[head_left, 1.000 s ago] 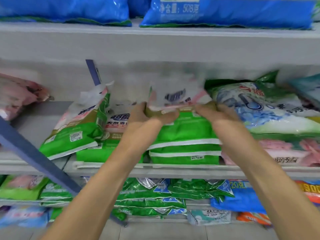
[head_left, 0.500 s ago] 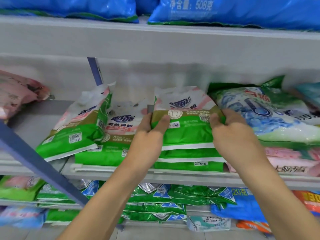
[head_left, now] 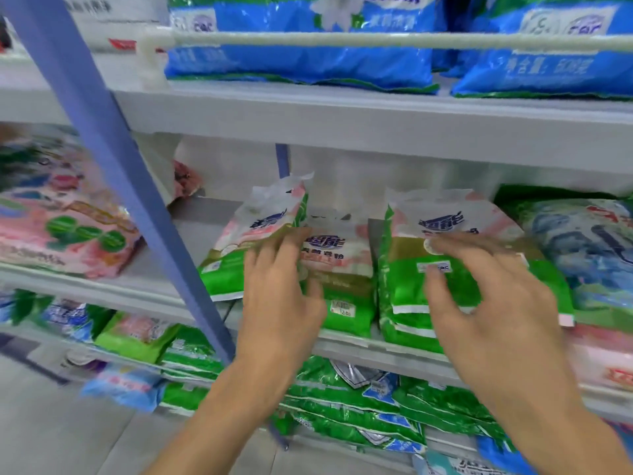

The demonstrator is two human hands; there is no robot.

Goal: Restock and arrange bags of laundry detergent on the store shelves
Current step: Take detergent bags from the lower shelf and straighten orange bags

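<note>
Right now neither hand grips anything. The left hand (head_left: 281, 303) has its fingers spread and fairly straight, the fingertips at the near edge of the leaning bag (head_left: 239, 248) and the thumb across the middle bag (head_left: 342, 269). The right hand (head_left: 489, 317), blurred, is spread wide with fingers apart over the top of the stack (head_left: 404, 303) of green-and-white detergent bags. I cannot tell whether it presses on the stack or hovers just above it.

All three lots sit side by side on the middle shelf (head_left: 346, 341). The leaning bag tilts with its crumpled top toward the back, the middle bag lies flat beside it, and the stack is piled several bags high to the right. A large blue-and-white bag (head_left: 589, 255) rests against the stack's far side. A blue post (head_left: 137, 200) slants across the left. Blue bags (head_left: 298, 60) fill the shelf above and green bags (head_left: 342, 406) the one below.

The tilted bag looks like the weak spot. Its lower end is near the shelf's front lip, so a sideways nudge from flat fingers, without a real hold, could slide it off the edge. The stacked bags are glossy, and a push on the top one may skid it forward rather than square it. If the stack shifts, the big bag propped against it could slump into the gap.
</note>
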